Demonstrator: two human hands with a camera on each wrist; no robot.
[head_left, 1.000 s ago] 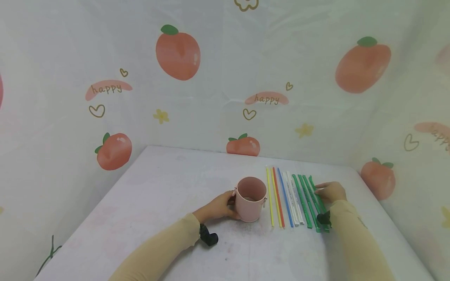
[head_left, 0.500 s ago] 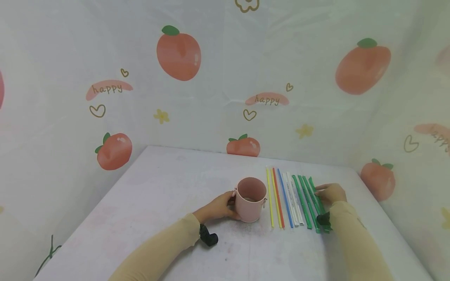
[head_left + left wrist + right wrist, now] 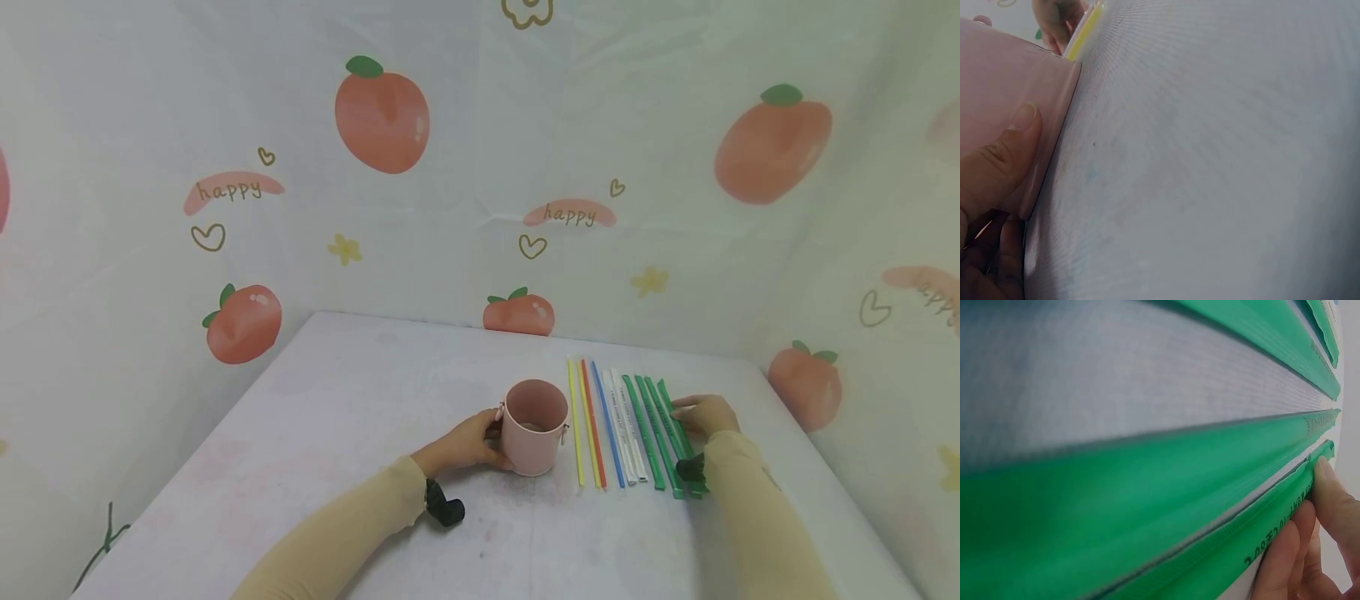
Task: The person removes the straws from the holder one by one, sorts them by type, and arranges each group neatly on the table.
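Observation:
My left hand (image 3: 468,442) grips the left side of a pink cup (image 3: 534,446) with small ring lugs on its sides. In the left wrist view the thumb (image 3: 1007,159) presses the cup's wall, low down near its base. The cup stands upright on the table. My right hand (image 3: 708,417) is at the rightmost green-wrapped straw (image 3: 1291,512), pinching it by its edges near the far end. Its fingertips (image 3: 1329,487) lie along that straw in the right wrist view. Several other green-wrapped straws (image 3: 648,433) lie just left of it.
Left of the green straws lie white-wrapped straws (image 3: 626,429), a blue straw (image 3: 609,425), a red straw (image 3: 593,421) and yellow straws (image 3: 575,425), in a row right beside the cup. A patterned curtain (image 3: 450,233) backs the white table (image 3: 360,375).
Both hands keep nearly the same place. The left hand stays on the cup and the right stays at the rightmost green-wrapped straw; the head view shifts very slightly.

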